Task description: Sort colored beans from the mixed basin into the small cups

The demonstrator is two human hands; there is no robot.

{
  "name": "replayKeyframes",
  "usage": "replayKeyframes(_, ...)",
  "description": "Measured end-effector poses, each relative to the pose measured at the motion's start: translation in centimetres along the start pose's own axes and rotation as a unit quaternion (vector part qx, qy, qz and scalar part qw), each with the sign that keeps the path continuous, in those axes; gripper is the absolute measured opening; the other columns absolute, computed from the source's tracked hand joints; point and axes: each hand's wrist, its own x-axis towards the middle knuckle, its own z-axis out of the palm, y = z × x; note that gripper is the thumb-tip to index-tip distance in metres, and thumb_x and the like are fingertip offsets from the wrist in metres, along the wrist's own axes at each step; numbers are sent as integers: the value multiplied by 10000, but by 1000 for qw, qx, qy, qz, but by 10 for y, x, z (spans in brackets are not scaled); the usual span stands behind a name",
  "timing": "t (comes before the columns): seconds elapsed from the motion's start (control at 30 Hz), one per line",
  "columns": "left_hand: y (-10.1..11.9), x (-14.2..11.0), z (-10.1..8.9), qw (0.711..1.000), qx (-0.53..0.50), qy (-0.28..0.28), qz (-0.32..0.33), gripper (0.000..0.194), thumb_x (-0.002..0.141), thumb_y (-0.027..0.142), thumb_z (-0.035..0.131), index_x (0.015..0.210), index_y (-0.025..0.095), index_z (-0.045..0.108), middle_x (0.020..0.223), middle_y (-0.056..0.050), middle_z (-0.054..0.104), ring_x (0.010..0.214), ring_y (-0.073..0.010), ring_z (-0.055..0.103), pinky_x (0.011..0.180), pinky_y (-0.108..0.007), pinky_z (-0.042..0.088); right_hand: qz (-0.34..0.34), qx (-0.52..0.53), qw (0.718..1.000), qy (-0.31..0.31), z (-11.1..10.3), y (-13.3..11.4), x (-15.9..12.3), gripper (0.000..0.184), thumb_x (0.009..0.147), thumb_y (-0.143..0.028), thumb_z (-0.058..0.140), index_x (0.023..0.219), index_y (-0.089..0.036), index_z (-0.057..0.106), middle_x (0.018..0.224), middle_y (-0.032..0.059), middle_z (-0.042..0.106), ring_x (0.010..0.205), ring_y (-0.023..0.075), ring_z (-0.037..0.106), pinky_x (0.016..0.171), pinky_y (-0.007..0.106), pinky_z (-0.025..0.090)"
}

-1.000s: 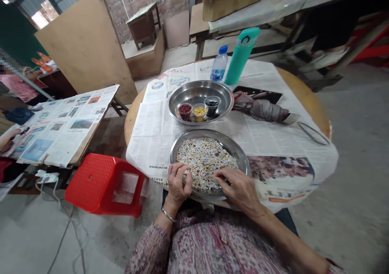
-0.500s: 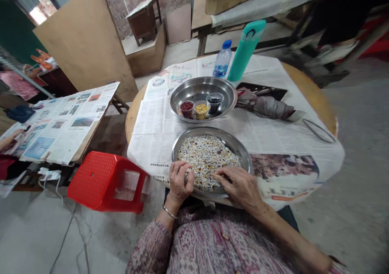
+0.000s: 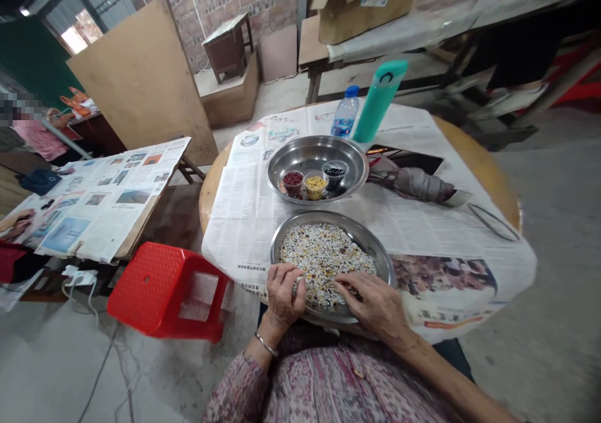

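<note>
A steel tray (image 3: 381,254) full of mixed white, yellow, red and dark beans (image 3: 323,254) lies at the near edge of the round table. My left hand (image 3: 283,295) rests on the tray's near left rim, fingers curled over the beans. My right hand (image 3: 373,304) lies on the near right side, fingertips pinched down among the beans. Behind it a second steel tray (image 3: 286,160) holds three small cups: red beans (image 3: 293,181), yellow beans (image 3: 315,185) and black beans (image 3: 334,174).
Newspaper (image 3: 239,223) covers the table. A water bottle (image 3: 345,113) and teal flask (image 3: 379,99) stand at the far edge; a folded umbrella (image 3: 416,184) lies right. A red stool (image 3: 164,288) stands left, beside another newspaper-covered table (image 3: 94,204) where another person sits.
Both hands stay on the near tray; the fingers shift slightly among the beans. The camera view has swung a little, nothing else has moved.
</note>
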Motion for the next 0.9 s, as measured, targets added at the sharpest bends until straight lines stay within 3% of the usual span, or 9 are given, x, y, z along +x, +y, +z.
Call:
replayKeyframes(0.33, 13, 31, -17, 989, 44, -131, -56, 231, 902, 148, 602, 1125, 208, 610, 1137, -91, 630, 1071, -231, 597, 957, -416, 535, 1, -17, 1000, -1, 0, -1, 1, 150, 968, -254, 565, 941, -192, 698, 871, 36, 762, 767, 185, 704, 741, 321, 517)
replayKeyframes(0.5, -1, 65, 12, 971, 126, -188, -82, 410, 883, 260, 659, 1271, 198, 542, 1292, -135, 566, 1154, -291, 552, 969, -479, 525, -32, -13, 999, 23, -2, -1, 5, 147, 977, -245, 545, 996, -202, 685, 869, 22, 761, 756, 177, 714, 742, 318, 534)
replayKeyframes(0.67, -8, 97, 50, 935, 204, -264, -117, 519, 891, 400, 649, 1337, 175, 508, 1291, -168, 548, 1157, -338, 545, 936, -505, 521, -55, -18, 997, 45, -1, 2, 5, 179, 992, -281, 522, 990, -214, 687, 867, 19, 766, 754, 180, 721, 737, 323, 539)
replayKeyframes(0.8, -11, 105, 67, 931, 179, -304, -96, 334, 933, 298, 574, 1247, 184, 576, 1192, -133, 580, 1095, -286, 561, 918, -425, 523, -45, -13, 998, 46, 1, 4, 3, 196, 985, -280, 516, 976, -222, 703, 856, 23, 769, 733, 186, 718, 724, 335, 538)
replayKeyframes(0.9, -13, 102, 69, 935, 126, -324, -67, 200, 966, 226, 503, 1110, 187, 636, 1111, -103, 606, 1029, -236, 578, 908, -366, 522, -34, -9, 998, 46, 1, 3, 1, 172, 965, -252, 538, 981, -214, 705, 860, 23, 764, 735, 183, 713, 735, 334, 531)
